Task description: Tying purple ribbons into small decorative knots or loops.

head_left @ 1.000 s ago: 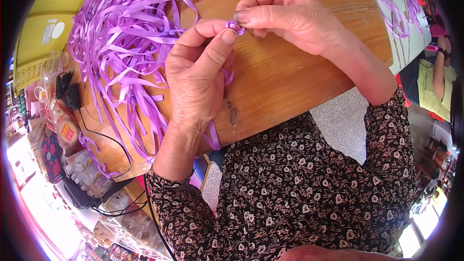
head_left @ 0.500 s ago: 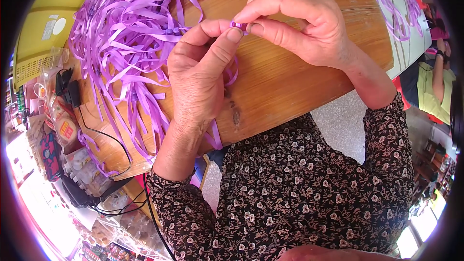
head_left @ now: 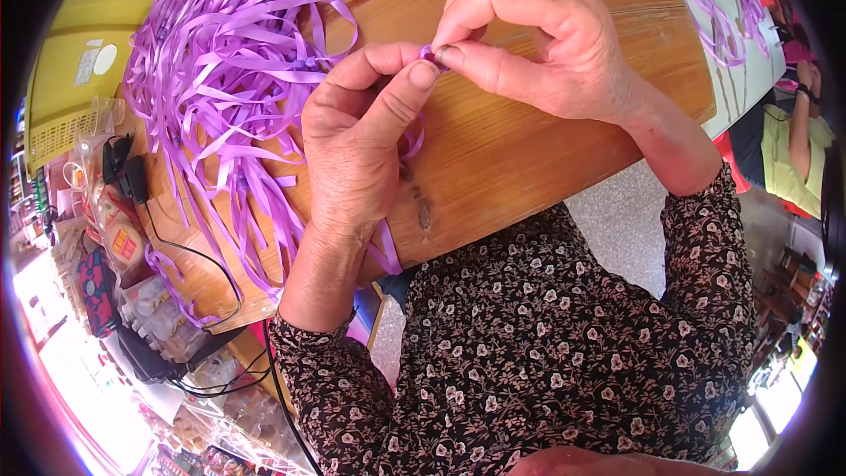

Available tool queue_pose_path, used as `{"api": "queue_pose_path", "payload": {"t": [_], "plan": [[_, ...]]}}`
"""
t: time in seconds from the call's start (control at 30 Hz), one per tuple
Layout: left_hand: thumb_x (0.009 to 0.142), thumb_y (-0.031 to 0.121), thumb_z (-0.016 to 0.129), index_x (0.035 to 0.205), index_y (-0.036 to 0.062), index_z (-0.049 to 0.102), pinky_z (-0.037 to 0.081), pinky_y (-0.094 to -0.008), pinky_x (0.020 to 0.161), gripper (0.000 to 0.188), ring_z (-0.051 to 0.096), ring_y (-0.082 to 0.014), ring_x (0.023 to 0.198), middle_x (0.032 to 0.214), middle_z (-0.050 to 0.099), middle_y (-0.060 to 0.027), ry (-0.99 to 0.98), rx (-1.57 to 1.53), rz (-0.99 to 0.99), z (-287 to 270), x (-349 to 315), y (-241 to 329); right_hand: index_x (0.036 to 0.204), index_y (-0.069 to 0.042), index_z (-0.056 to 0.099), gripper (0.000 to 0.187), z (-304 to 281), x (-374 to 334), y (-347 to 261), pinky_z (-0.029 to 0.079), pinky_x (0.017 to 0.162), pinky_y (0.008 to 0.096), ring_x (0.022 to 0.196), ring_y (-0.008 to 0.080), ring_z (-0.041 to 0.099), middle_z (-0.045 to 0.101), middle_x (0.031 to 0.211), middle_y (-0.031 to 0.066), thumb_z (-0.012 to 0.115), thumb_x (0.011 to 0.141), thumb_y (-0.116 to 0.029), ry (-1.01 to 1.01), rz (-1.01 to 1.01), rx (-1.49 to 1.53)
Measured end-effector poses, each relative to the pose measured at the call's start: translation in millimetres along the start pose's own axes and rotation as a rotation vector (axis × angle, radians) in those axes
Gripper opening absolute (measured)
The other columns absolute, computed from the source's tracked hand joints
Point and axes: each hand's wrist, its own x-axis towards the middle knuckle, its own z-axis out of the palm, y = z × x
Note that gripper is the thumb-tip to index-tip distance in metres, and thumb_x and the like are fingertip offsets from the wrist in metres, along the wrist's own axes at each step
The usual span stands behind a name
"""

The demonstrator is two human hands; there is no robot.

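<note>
A purple ribbon (head_left: 426, 53), bunched small, is pinched between both hands above the wooden table (head_left: 520, 176). My left hand (head_left: 361, 123) grips it between thumb and forefinger, and part of the ribbon hangs down behind that hand toward the table edge. From the right, my right hand (head_left: 538, 44) meets it with thumb and forefinger pressed together. Whether the bunched part is a knot or a loop, I cannot tell, since the fingertips cover most of it. Left of my hands lies a big heap of purple ribbons (head_left: 220, 79), some with small darker purple pieces on them.
A yellow plastic basket (head_left: 75, 62) stands at the far left. Below it are a black cord (head_left: 189, 247) and plastic bags (head_left: 163, 308). More ribbons lie on a white surface (head_left: 749, 79) at the far right, where another person (head_left: 797, 150) sits.
My right thumb and forefinger have closed in tighter on the bunched ribbon, which now shows less. Both hands have shifted slightly to the left.
</note>
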Motion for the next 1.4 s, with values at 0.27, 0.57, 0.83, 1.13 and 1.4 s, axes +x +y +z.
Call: {"api": "queue_pose_path", "payload": {"t": [0.27, 0.57, 0.83, 1.13, 1.4], "plan": [[0.083, 0.002, 0.066, 0.098, 0.0038, 0.064, 0.03, -0.0143, 0.047, 0.015, 0.042, 0.0013, 0.058, 0.078, 0.058, 0.0059, 0.015, -0.055, 0.009, 2.8, -1.5, 1.9, 0.085, -0.003, 0.064, 0.005, -11.4, 11.2, 28.6, 0.046, 0.068, 0.0223, 0.076, 0.0132, 0.06, 0.062, 0.081, 0.0046, 0.064, 0.081, -0.006, -0.051, -0.536, -0.186], [0.082, 0.003, 0.067, 0.095, 0.0037, 0.066, 0.029, -0.0148, 0.046, 0.013, 0.042, 0.001, 0.054, 0.073, 0.06, 0.0047, 0.027, -0.06, 0.024, 1.8, -6.0, 5.6, 0.087, -0.003, 0.063, 0.006, -11.8, 9.0, 27.3, 0.046, 0.069, 0.0233, 0.077, 0.0148, 0.06, 0.062, 0.082, 0.0058, 0.064, 0.082, -0.005, -0.054, -0.484, -0.192], [0.081, 0.005, 0.07, 0.091, 0.0039, 0.067, 0.031, -0.0151, 0.046, 0.011, 0.043, 0.0004, 0.053, 0.071, 0.061, 0.0041, 0.086, -0.018, 0.05, 5.6, -6.4, 5.4, 0.09, -0.003, 0.063, 0.007, -15.9, 12.2, 24.1, 0.046, 0.071, 0.0241, 0.08, 0.0162, 0.061, 0.062, 0.084, 0.0068, 0.063, 0.084, -0.005, -0.101, -0.482, -0.158], [0.085, 0.008, 0.064, 0.093, 0.0014, 0.065, 0.019, -0.0193, 0.04, 0.01, 0.028, -0.0018, 0.045, 0.061, 0.051, 0.0053, 0.096, 0.071, 0.066, 8.1, -6.6, 4.0, 0.094, -0.002, 0.064, 0.012, -17.9, 16.7, -29.7, 0.045, 0.071, 0.028, 0.081, 0.0202, 0.06, 0.061, 0.088, 0.0076, 0.063, 0.082, -0.002, -0.087, 0.187, 0.052], [0.084, 0.009, 0.066, 0.094, 0.0026, 0.067, 0.024, -0.0172, 0.044, 0.012, 0.034, -0.0006, 0.05, 0.063, 0.053, 0.006, 0.084, 0.06, 0.031, 9.4, -6.9, 5.8, 0.087, -0.004, 0.064, 0.006, -5.0, 4.2, -1.0, 0.049, 0.069, 0.0261, 0.075, 0.0156, 0.062, 0.063, 0.081, 0.0046, 0.065, 0.081, -0.005, -0.023, -0.054, 0.01]]}}
